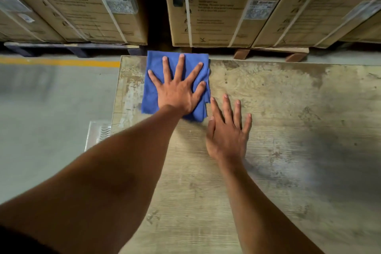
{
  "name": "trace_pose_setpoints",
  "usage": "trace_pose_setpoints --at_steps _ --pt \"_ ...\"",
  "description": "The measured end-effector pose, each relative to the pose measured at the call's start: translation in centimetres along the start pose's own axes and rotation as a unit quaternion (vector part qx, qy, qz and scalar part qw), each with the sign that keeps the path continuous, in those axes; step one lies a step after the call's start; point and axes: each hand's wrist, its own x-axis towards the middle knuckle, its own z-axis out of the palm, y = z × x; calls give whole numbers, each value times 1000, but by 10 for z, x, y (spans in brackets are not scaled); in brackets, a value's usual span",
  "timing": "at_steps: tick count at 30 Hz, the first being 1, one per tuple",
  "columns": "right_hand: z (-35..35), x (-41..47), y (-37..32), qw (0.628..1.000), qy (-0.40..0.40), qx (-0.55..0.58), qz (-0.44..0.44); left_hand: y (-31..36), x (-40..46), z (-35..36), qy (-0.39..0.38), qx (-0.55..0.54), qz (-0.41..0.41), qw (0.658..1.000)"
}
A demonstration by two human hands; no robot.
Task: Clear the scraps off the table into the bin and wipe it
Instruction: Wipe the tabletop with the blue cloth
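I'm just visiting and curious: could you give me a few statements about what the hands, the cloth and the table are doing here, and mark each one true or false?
1. The left hand presses flat, fingers spread, on the folded blue cloth. True.
2. The right hand grips the cloth. False: it lies open on the worn wooden tabletop, beside the cloth.
3. The cloth lies at the table's far left corner. True.
4. Scraps litter the tabletop. False: none are visible.
5. Strapped cardboard boxes stand beyond the table. True.

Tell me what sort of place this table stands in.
Most likely a warehouse or stockroom. Big strapped cardboard cartons printed with caution marks stand on pallets behind the worn table, and a yellow line is painted on the concrete floor.
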Motion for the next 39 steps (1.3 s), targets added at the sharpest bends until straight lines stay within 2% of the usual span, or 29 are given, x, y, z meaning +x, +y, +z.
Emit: trace_pose_setpoints --at_steps 5,12,15,20,27,30,34,39 --pt "-1 -2 -1 1000 5 -7 1 -4 4 -2 0 7 32 999" --pt "-1 -2 -3 1000 0 -29 5 -22 -154 28 -7 2 42 999" --pt "-1 0 -2 1000 -4 -30 6 -21 -179 33 -24 -4 34 999" --pt "0 0 -3 999 -1 -34 8 -11 -125 23 -14 -5 3 1000" --pt "-1 1 0 1000 -9 -16 -3 -5 13 -11 -2 -23 -31 999" --pt "-1 1 1 1000 -4 -28 -6 -8 27 -13 0 -15 -21 1000" --pt "-4 -2 -3 1000 6 -19 4 -17 -27 -1 5 -13 4 1000" --pt "-8 -1 -5 999 -15 -30 7 -29 -171 31 -9 -7 4 1000"
